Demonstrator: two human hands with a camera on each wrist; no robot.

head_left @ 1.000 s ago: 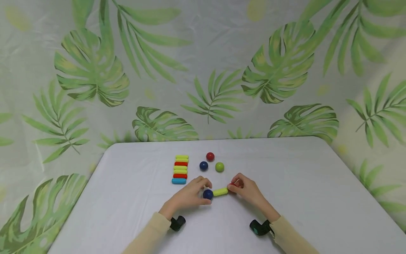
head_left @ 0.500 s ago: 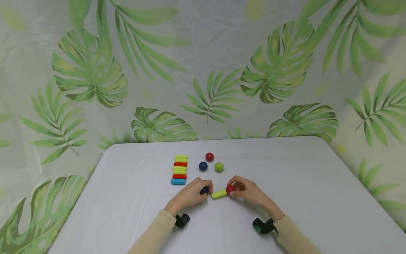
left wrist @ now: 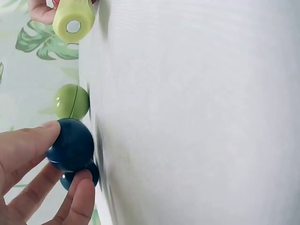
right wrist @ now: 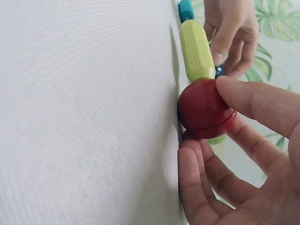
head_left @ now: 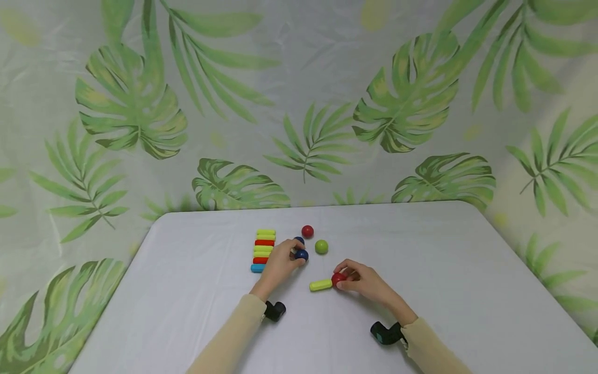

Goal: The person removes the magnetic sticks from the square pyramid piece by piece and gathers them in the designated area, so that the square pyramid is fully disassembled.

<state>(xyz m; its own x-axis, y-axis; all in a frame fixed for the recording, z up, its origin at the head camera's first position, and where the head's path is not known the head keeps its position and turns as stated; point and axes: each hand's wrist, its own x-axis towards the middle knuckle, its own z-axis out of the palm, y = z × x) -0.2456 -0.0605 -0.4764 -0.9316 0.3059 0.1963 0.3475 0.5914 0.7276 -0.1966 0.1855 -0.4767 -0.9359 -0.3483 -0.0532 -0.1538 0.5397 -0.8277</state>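
Observation:
My left hand (head_left: pixel 279 264) holds a dark blue ball (left wrist: pixel 70 143) between thumb and fingers, at the back of the work area. Just behind that ball sits a second dark blue ball (head_left: pixel 299 240); whether the two touch I cannot tell. With thumb and fingertips my right hand (head_left: pixel 364 282) grips a red ball (right wrist: pixel 204 108) low over the table. A yellow-green rod (head_left: pixel 320 285) sticks out leftward from this red ball, its end against it. In the left wrist view the rod's free end (left wrist: pixel 73 26) shows a round silvery disc.
A green ball (head_left: pixel 321 246) and another red ball (head_left: pixel 307 231) lie beyond the hands. To the left, several short rods are lined up, among them a red rod (head_left: pixel 264 242) and a blue rod (head_left: pixel 257 268), partly behind the left hand. A white cloth covers the table (head_left: pixel 420 249).
The left hand has taken the dark blue ball away from the rod's left end and carried it back toward the other balls. The right hand stays nearly in place with the red ball and rod.

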